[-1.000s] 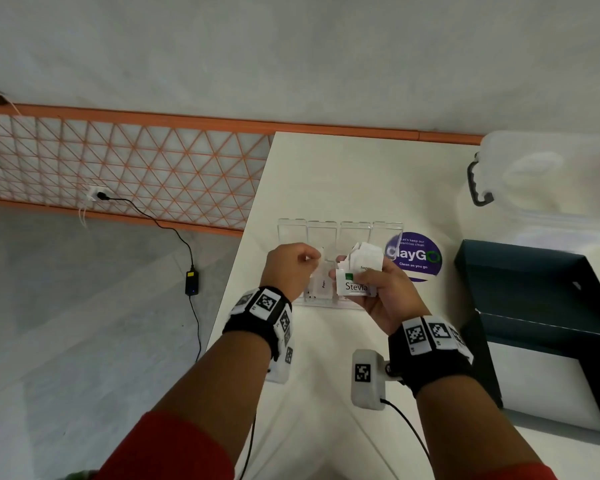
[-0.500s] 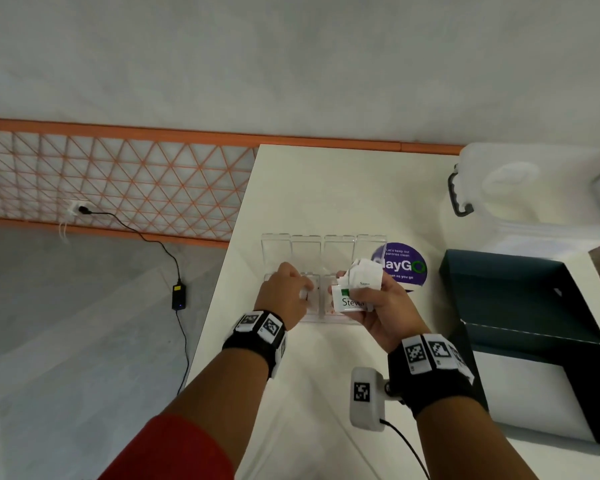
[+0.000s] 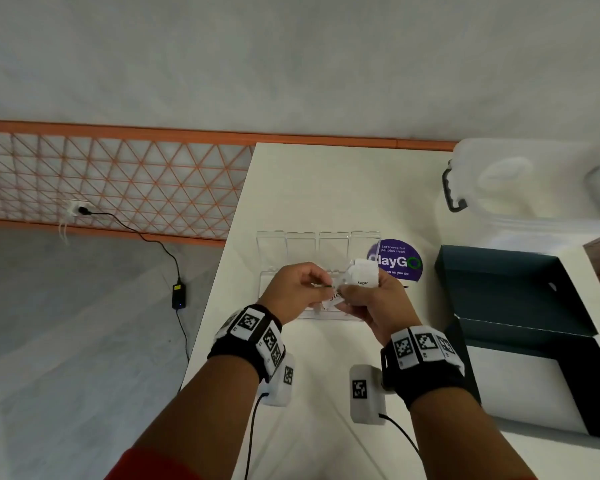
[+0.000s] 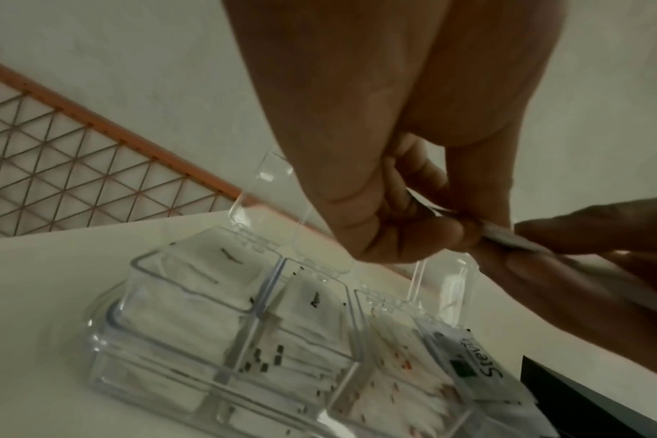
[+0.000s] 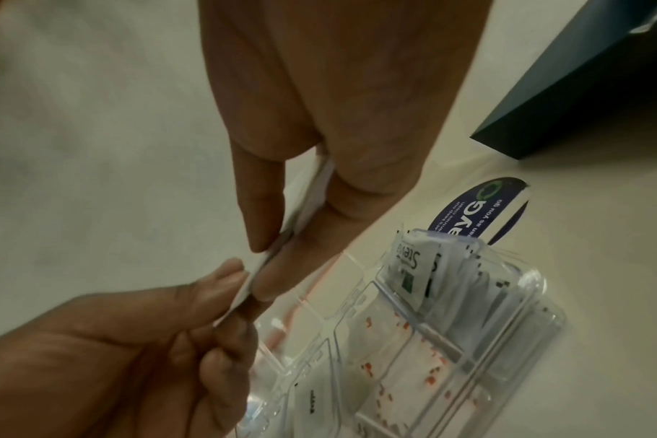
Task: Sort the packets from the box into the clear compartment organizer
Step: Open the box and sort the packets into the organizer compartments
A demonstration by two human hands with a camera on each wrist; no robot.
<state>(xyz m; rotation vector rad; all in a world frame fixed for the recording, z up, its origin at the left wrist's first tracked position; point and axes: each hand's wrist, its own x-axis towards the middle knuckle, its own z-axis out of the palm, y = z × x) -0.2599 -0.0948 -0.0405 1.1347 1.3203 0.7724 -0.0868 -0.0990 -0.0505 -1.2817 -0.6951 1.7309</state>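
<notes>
both hands (image 3: 336, 296) hold packets (image 3: 361, 277) above the organizer (image 3: 300, 244).

Head view looks forward-down from above, taking in the whole worktop (image 3: 326, 188). Both wrist views sit close under the hands, facing the fingers; all share the clear organizer (image 3: 303, 244) (image 4: 222, 340) (image 5: 469, 340).
</notes>
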